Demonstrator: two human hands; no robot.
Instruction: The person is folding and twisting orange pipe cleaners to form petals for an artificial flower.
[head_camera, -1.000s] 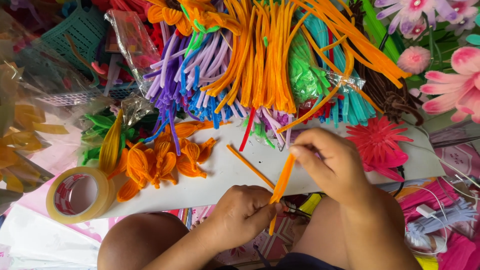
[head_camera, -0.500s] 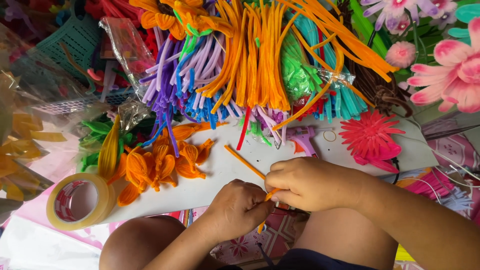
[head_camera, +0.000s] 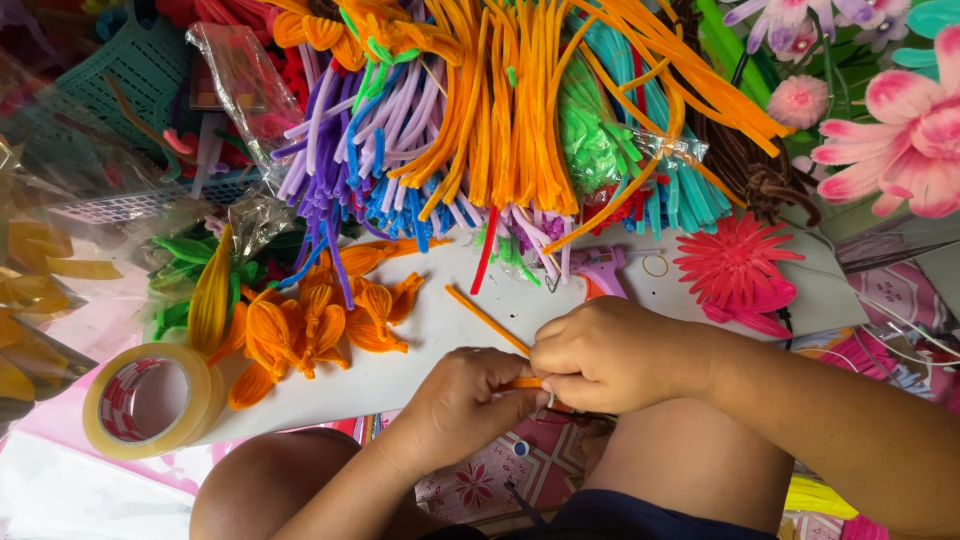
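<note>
My left hand (head_camera: 462, 403) and my right hand (head_camera: 608, 352) meet at the front edge of a white board (head_camera: 420, 350), both pinched on an orange pipe cleaner (head_camera: 487, 320). One straight end of it sticks out up and to the left over the board; the rest is hidden between my fingers. To the left on the board lie finished orange petal shapes (head_camera: 315, 325) made of the same fuzzy wire. Behind them a big heap of orange, purple, blue and green pipe cleaners (head_camera: 500, 110) fills the far side.
A roll of clear tape (head_camera: 152, 398) sits at the board's left corner. A pink glue gun (head_camera: 600, 270) and a red spiky flower (head_camera: 735, 265) lie right of centre. Pink artificial flowers (head_camera: 900, 140) stand at the right, plastic bags and a teal basket (head_camera: 110, 90) at the left.
My right hand has come down and left from above the board to meet my left hand. The pipe cleaner's raised orange part is now folded into my fingers.
</note>
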